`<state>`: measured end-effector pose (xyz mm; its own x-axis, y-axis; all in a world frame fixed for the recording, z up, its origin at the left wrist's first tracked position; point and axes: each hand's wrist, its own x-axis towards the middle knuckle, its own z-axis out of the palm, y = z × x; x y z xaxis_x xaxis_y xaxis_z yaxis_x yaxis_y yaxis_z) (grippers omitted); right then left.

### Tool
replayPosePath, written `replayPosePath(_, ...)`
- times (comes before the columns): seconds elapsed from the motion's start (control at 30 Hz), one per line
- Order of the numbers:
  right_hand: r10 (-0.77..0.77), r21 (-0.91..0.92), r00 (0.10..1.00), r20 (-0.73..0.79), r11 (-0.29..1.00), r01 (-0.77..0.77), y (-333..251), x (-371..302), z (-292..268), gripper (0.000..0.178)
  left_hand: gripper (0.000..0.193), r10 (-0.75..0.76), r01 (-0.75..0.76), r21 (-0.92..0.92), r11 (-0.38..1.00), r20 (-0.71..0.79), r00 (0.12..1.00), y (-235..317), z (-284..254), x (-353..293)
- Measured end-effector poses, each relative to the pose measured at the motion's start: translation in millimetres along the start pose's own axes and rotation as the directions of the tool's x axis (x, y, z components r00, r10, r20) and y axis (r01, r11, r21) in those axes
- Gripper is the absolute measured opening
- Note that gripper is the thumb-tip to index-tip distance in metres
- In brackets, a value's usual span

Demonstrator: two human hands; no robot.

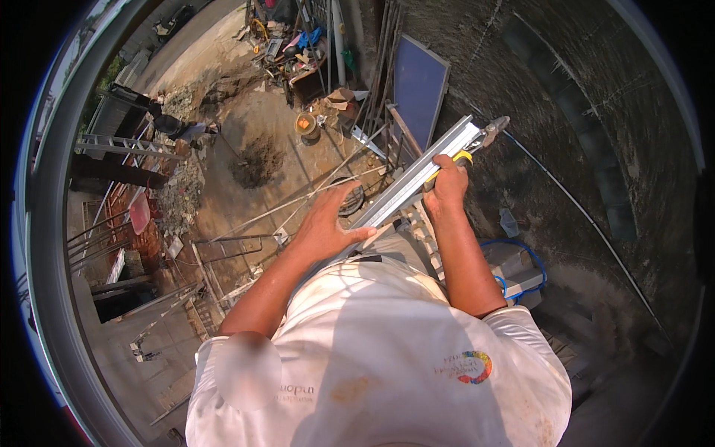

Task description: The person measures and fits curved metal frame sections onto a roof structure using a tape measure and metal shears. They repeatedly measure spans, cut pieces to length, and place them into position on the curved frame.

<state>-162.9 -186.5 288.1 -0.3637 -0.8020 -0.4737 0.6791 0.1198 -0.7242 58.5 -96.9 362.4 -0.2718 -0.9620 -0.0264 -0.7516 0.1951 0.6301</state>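
Note:
A long pale metal channel (417, 175) slants from my waist up to the right, away from my body. My right hand (448, 182) is closed round the yellow and black handles of a pair of snips (491, 132). Their grey jaws lie by the channel's far end; whether they bite into the metal I cannot tell. Part of the handles is hidden behind the fingers and the channel. Beside the channel's near end my left hand (328, 227) is spread, its thumb at the channel's edge and its fingers apart.
Far below, a ground area holds a dug pit (258, 160), a bucket (306, 125) and piled scrap (294, 48). Another person (175, 128) stands near a ladder (126, 146) at left. A blue panel (418, 89) leans by the dark rough wall (551, 127). A blue cable (540, 261) lies at right.

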Motion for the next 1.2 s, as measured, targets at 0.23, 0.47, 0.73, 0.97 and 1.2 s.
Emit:
replayPosePath(0.23,-0.03,-0.124,0.984,0.178,0.991,0.052,7,-9,5,0.026,0.05,-0.226,0.334,-0.206,0.92,0.418,0.88,-43,47,17)
replayPosePath(0.47,0.176,-0.436,0.876,0.45,0.899,0.043,15,-9,-85,0.055,0.053,-0.332,0.369,-0.128,0.92,0.241,0.912,-87,-32,51)
replayPosePath(0.73,0.463,-0.854,0.722,0.514,0.357,0.379,1,-41,-87,0.068,0.053,-0.369,0.369,0.034,0.929,0.159,0.916,-83,-77,63)
replayPosePath(0.97,0.509,-0.83,0.656,0.558,0.331,0.45,10,-31,-62,0.069,0.061,-0.442,0.426,0.118,0.897,0.205,0.873,-64,-89,72)
replayPosePath(1.2,0.561,-0.844,0.634,0.533,0.296,0.448,3,-37,-42,0.069,0.064,-0.46,0.457,0.067,0.887,0.219,0.86,-77,-82,73)
